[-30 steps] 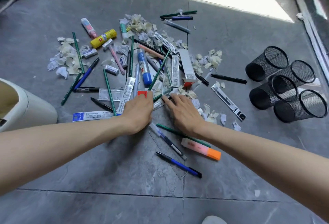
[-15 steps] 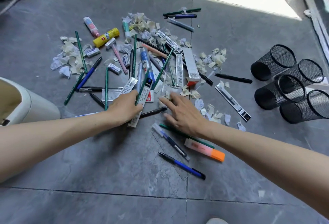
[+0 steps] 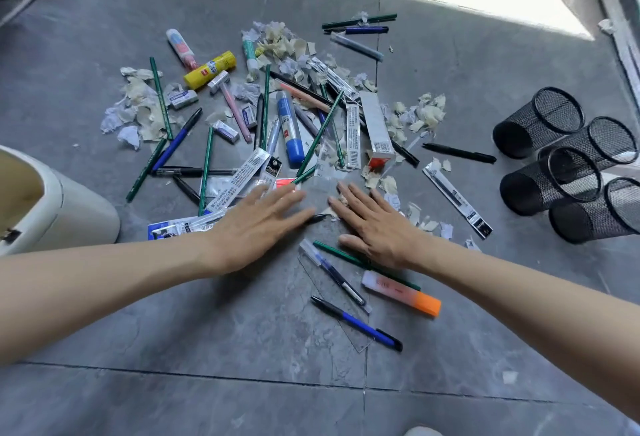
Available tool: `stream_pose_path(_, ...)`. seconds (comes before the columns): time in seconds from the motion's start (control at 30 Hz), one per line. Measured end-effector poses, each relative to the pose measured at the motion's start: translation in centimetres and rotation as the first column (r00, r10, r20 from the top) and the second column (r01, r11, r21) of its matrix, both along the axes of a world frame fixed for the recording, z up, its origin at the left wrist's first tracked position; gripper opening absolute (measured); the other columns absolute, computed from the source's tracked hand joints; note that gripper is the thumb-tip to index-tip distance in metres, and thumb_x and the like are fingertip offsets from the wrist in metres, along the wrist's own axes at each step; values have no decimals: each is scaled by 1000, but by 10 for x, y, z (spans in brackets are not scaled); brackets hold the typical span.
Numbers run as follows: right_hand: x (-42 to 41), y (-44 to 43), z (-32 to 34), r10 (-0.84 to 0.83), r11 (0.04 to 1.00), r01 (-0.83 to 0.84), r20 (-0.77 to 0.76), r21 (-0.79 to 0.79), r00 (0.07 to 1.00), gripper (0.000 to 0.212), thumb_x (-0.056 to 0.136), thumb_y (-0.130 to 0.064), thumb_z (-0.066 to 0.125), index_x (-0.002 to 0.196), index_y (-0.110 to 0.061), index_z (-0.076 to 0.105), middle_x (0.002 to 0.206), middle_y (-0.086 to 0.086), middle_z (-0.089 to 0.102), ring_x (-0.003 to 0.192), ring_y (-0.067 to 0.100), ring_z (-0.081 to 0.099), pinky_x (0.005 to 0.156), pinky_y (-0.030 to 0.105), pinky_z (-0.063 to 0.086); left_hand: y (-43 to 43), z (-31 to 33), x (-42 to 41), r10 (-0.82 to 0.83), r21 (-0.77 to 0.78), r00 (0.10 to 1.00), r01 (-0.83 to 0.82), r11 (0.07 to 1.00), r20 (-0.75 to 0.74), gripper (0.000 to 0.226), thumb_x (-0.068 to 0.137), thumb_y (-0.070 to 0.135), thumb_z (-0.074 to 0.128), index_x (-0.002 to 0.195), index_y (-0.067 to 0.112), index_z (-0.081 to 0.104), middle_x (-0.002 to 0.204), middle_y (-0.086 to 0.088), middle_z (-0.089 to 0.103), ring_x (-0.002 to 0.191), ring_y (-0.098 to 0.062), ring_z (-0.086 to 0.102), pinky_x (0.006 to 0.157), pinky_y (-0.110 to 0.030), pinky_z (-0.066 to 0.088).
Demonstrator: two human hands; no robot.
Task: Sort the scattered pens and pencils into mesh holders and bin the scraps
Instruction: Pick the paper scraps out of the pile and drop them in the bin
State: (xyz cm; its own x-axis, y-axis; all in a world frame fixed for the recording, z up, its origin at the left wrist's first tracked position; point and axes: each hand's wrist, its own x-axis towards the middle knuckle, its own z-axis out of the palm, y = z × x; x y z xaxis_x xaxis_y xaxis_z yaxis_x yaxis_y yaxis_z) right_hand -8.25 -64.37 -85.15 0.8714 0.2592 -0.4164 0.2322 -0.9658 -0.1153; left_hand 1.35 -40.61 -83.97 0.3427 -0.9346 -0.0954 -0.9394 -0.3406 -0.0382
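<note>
I see a green pencil lying just right of the blue glue stick. Its long axis slants from the far right down toward the near left, and I cannot tell which end is the tip. The blue pen, well nearer than the glue stick, also lies aslant, with its black clip end pointing near and right.

Just nearer than the glue stick, the left hand lies palm down with its fingers straight and slightly spread, covering the ends of clear refill packs. The right hand lies flat beside it, fingers straight and a little apart.

The packs carry barcodes and print too small for me to read. The yellow glue stick, up and left of the blue one, bears a red label I cannot make out.

Paper scraps lie on both sides of the glue stick. Well to its right, four black mesh holders lie on their sides, mouths facing up and right. The cream bin stands well to its left.
</note>
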Motion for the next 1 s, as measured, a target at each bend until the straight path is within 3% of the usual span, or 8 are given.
stream_pose_path(0.07, -7, -2, 0, 8, 999, -8, 7, -33, 1000, 72, 91, -61, 8, 147, -23, -18, 153, 2, -25, 142, 17, -25, 115, 36, -18, 0, -1, -3, -70, 145, 997, 73, 987, -29, 69, 82, 10, 12, 150, 19, 21, 152, -15, 27, 141, -31, 26, 112, -46, 24)
stream_pose_path(0.17, -15, -7, 3, -47, 995, 49, 32, -84, 998, 82, 85, -66, -6, 146, -13, -15, 152, 12, -25, 141, 26, -26, 114, 37, -18, -2, 0, -1, -2, 81, 1000, 5, 997, -28, 51, 84, 12, 23, 125, 11, 53, 123, -14, 55, 113, -32, 53, 93, -42, 44)
stream_pose_path(0.23, -19, -7, 6, -119, 990, 125, 80, -71, 990, 87, 85, -66, -12, 149, -7, -2, 151, 17, -21, 141, 31, -23, 116, 38, -16, -4, -1, 1, 18, -2, 1000, -18, 1000, -13, 33, 86, 21, 33, 101, 14, 61, 108, -10, 59, 97, -28, 55, 82, -40, 44)
stream_pose_path(0.33, -18, 0, 13, -113, 992, 120, 168, -31, 979, 78, 95, -57, -1, 147, -7, 27, 154, 20, 1, 144, 36, -1, 117, 43, -4, -11, 3, -2, 62, 1, 998, -62, 998, -22, 25, 77, 39, 62, 84, 15, 61, 96, -8, 59, 86, -26, 55, 72, -38, 46)
stream_pose_path(0.43, -10, 12, 14, 2, 1000, -1, 184, -3, 983, 70, 99, -50, 7, 142, -5, 38, 150, 22, 29, 141, 35, 22, 119, 46, 6, -20, 4, -4, 176, -16, 983, -178, 984, -58, 21, 66, 24, 74, 72, 11, 58, 87, -9, 56, 75, -26, 51, 58, -35, 41)
stream_pose_path(0.57, 5, 24, 12, -53, 996, 50, 45, 76, 998, 72, 95, -54, 11, 151, -8, 11, 159, 13, 6, 147, 23, 3, 117, 32, -8, -27, 6, -1, 289, -113, 948, -304, 946, -131, 14, 73, 16, 65, 74, 5, 57, 91, -12, 53, 81, -28, 49, 58, -39, 42)
stream_pose_path(0.67, 22, 25, 6, -117, 988, 116, 3, 102, 993, 68, 99, -50, 22, 152, -10, 7, 160, 11, 2, 147, 21, 0, 119, 35, -2, -25, 7, 1, 371, -64, 918, -383, 922, -141, 13, 79, 16, 60, 82, 3, 61, 99, -12, 55, 91, -30, 51, 65, -40, 43)
stream_pose_path(1.0, 58, 24, 9, -145, 988, 140, 98, 61, 985, 70, 98, -50, 27, 151, -19, -8, 155, 9, -22, 146, 26, -10, 119, 38, -3, -13, 7, 3, 471, -55, 836, -504, 862, -283, 12, 88, 12, 52, 90, 2, 57, 107, -12, 46, 96, -31, 48, 71, -43, 43)
